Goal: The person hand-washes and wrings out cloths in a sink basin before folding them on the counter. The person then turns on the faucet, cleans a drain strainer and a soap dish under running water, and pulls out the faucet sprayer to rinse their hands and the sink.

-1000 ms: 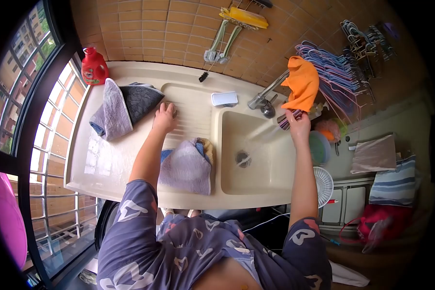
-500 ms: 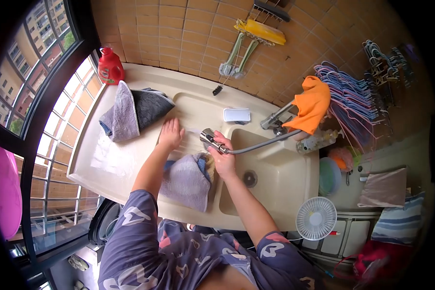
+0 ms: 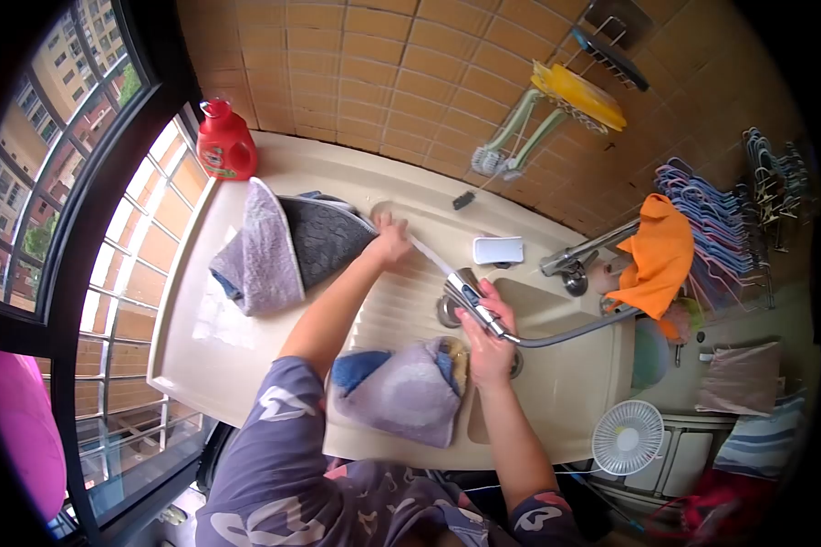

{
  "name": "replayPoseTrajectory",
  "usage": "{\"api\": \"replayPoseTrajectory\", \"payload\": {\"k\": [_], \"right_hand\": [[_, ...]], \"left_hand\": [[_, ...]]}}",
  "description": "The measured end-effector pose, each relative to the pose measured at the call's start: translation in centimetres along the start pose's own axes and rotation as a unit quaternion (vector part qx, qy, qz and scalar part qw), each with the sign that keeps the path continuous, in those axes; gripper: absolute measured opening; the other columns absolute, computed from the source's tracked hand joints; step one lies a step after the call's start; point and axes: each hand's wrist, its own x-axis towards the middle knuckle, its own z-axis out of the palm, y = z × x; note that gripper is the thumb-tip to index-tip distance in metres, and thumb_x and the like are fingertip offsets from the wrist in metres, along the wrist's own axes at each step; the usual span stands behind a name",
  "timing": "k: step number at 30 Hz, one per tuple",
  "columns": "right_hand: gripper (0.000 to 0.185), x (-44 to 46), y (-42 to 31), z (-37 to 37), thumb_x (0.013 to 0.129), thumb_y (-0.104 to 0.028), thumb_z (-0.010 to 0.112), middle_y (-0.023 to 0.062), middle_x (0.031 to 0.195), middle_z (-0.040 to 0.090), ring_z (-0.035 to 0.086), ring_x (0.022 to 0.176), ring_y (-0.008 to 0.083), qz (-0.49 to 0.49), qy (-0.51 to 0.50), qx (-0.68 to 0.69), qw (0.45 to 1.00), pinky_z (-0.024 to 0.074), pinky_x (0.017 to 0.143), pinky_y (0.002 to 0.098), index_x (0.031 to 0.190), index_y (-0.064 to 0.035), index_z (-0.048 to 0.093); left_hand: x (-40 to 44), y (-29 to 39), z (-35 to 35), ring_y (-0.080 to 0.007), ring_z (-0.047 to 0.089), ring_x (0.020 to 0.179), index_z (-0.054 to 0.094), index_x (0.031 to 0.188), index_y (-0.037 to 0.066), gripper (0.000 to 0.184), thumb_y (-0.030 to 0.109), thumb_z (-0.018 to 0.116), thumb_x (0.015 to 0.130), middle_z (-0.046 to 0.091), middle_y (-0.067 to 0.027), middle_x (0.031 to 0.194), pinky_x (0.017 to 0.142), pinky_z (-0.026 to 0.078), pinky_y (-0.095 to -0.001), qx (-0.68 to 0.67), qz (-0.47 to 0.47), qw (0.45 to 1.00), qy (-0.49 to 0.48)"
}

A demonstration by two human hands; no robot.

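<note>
My right hand [image 3: 491, 335] grips a chrome pull-out tap sprayer [image 3: 470, 296], its head pointing up and left. A stream of water runs from it toward my left hand [image 3: 392, 242], which is over the upper end of the ribbed washboard surface [image 3: 397, 314]. The left hand's fingers reach forward, slightly blurred, with nothing visible in them. Just left of that hand lies a folded grey towel [image 3: 274, 242], its lighter flap turned over a dark side. Nearer to me a second bundled towel [image 3: 401, 392], grey with blue and yellow parts, rests on the washboard.
A red detergent bottle [image 3: 226, 141] stands at the back left corner. Behind the sink basin [image 3: 556, 401] are a white soap dish [image 3: 499, 250], the tap [image 3: 575, 260] and an orange cloth [image 3: 655, 255]. Brushes [image 3: 511, 137] hang on the tiled wall. A small fan [image 3: 628, 438] is at right.
My left hand has moved forward along the washboard, beside the grey towel. The sprayer has turned, and its stream now reaches toward that hand. The view has shifted and tilted.
</note>
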Motion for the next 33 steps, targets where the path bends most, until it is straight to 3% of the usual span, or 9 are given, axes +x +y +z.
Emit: {"api": "replayPoseTrajectory", "payload": {"k": [1,3,5,7,9,12,21,28,33], "right_hand": [[0.033,-0.1,-0.1,0.2,0.084,0.012,0.062,0.0250,0.141,0.040,0.051,0.122,0.0282,0.010,0.007,0.015,1.000,0.0526,0.095,0.0353,0.113,-0.0015,0.053],[0.035,0.1,-0.3,0.7,0.084,0.013,0.062,0.0243,0.141,0.040,0.054,0.119,0.0273,0.014,0.007,0.033,0.999,0.0543,0.093,0.0351,0.115,-0.0014,0.051],[0.038,0.4,-1.2,2.0,0.083,0.014,0.062,0.0222,0.140,0.042,0.054,0.118,0.0258,0.038,0.017,0.044,0.998,0.0549,0.091,0.0343,0.116,-0.0021,0.052],[0.039,0.8,-1.2,2.3,0.082,0.014,0.062,0.0211,0.140,0.043,0.055,0.117,0.0247,0.060,0.015,0.014,0.998,0.0554,0.089,0.0337,0.116,-0.0024,0.051],[0.041,0.7,-1.0,2.8,0.081,0.014,0.063,0.0200,0.139,0.044,0.056,0.115,0.0236,0.090,0.021,-0.015,0.996,0.0559,0.088,0.0331,0.117,-0.0028,0.051],[0.044,0.8,-0.9,3.5,0.080,0.014,0.063,0.0186,0.139,0.046,0.059,0.108,0.0203,0.127,0.025,-0.017,0.991,0.0570,0.081,0.0310,0.118,-0.0023,0.050],[0.042,2.2,-1.4,5.4,0.081,0.013,0.063,0.0197,0.139,0.045,0.061,0.104,0.0207,0.143,0.021,0.002,0.990,0.0583,0.080,0.0345,0.119,-0.0014,0.049],[0.042,0.6,-0.4,4.8,0.083,0.015,0.060,0.0208,0.141,0.043,0.059,0.110,0.0233,0.061,0.036,0.017,0.997,0.0589,0.084,0.0354,0.121,-0.0004,0.049],[0.042,-1.0,0.1,3.8,0.084,0.015,0.058,0.0208,0.141,0.042,0.060,0.111,0.0246,0.031,0.047,0.024,0.998,0.0584,0.086,0.0369,0.121,-0.0034,0.049]], "left_hand": [[-0.3,-1.6,-1.8,-0.0492,0.030,0.134,0.050,0.133,0.003,0.054,0.034,0.055,0.089,0.030,-0.0312,0.146,0.113,0.028,-0.0494,0.003,0.048,0.998,-0.040],[-1.3,-5.3,-4.8,-0.0439,0.048,0.122,0.056,0.124,0.000,0.041,0.016,0.057,0.087,0.048,-0.0271,0.134,0.105,0.040,-0.0442,-0.292,0.022,0.940,0.176],[-1.6,-7.7,-6.4,-0.0396,0.056,0.113,0.057,0.121,-0.001,0.036,0.010,0.056,0.086,0.058,-0.0225,0.124,0.098,0.046,-0.0380,-0.273,0.047,0.919,0.281],[-1.7,-8.3,-9.0,-0.0379,0.054,0.118,0.058,0.122,0.003,0.038,0.017,0.059,0.087,0.056,-0.0205,0.128,0.099,0.043,-0.0462,-0.332,0.027,0.906,0.260],[-1.7,-9.3,-11.6,-0.0382,0.048,0.125,0.058,0.128,0.010,0.047,0.035,0.059,0.088,0.053,-0.0185,0.135,0.104,0.036,-0.0532,-0.104,-0.021,0.957,0.271],[-3.5,-12.5,-11.8,-0.0495,0.034,0.133,0.049,0.140,0.020,0.069,0.063,0.047,0.086,0.041,-0.0205,0.145,0.107,0.022,-0.0651,-0.003,-0.116,0.992,0.038],[-7.6,-16.6,-11.6,-0.0464,0.048,0.123,0.046,0.138,0.004,0.070,0.057,0.044,0.093,0.045,-0.0291,0.138,0.103,0.039,-0.0539,-0.098,-0.149,0.984,0.013],[-0.4,-21.4,-4.9,-0.0464,0.013,0.144,0.028,0.148,-0.002,0.077,0.055,0.030,0.096,0.022,-0.0284,0.154,0.115,0.010,-0.0559,0.112,-0.391,0.896,0.178],[3.1,-15.7,-3.1,-0.0448,0.012,0.145,0.024,0.146,-0.009,0.086,0.059,0.031,0.094,0.019,-0.0301,0.154,0.116,0.009,-0.0536,0.094,-0.233,0.954,0.161]]}}
